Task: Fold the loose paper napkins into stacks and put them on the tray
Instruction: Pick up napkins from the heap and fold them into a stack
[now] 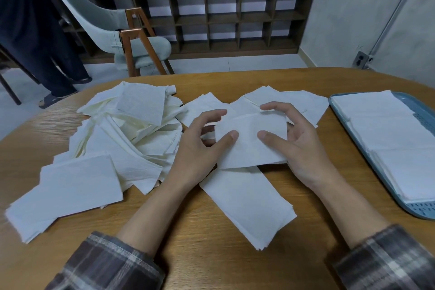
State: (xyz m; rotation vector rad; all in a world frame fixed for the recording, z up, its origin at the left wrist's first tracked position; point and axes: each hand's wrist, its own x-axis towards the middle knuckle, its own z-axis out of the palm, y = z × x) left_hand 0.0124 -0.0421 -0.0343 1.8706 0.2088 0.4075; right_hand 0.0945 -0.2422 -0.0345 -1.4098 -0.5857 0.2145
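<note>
Left hand [202,146] fingers [231,135] and right hand [299,148] fingers [266,136] curl in on one napkin [249,148]. Thumbs press its top face and index tips hook the far edge, so both hands hold the same sheet just above the worktop [211,254], probably mid-fold. Main risk sits right at the grip: the paper looks thin and soft, so any outward pull between the two hands could tear it, and uneven thumb pressure would likely give a crooked crease that won't sit square in a stack. The napkin's near edge overlaps the far end of the folded stack [247,202] lying at an angle below it. Dragging the sheet down could skew or fan that stack, whose near corner layers already look slightly splayed. More napkins [299,101] lie just behind the hands and could get snagged on a lift. The left wrist sits just beside the loose pile [131,125], which is heaped and messy, so a sideways sweep could pull extra sheets along or scatter them. The lower-left stack [77,186] is fanned at its corners, so a nudge would spread it. The tray [421,211] is well apart on the right, with flat napkins [388,139] covering most of it. A stack carried there loosely could shed layers on the way, or land overhanging the rim and slide off.
</note>
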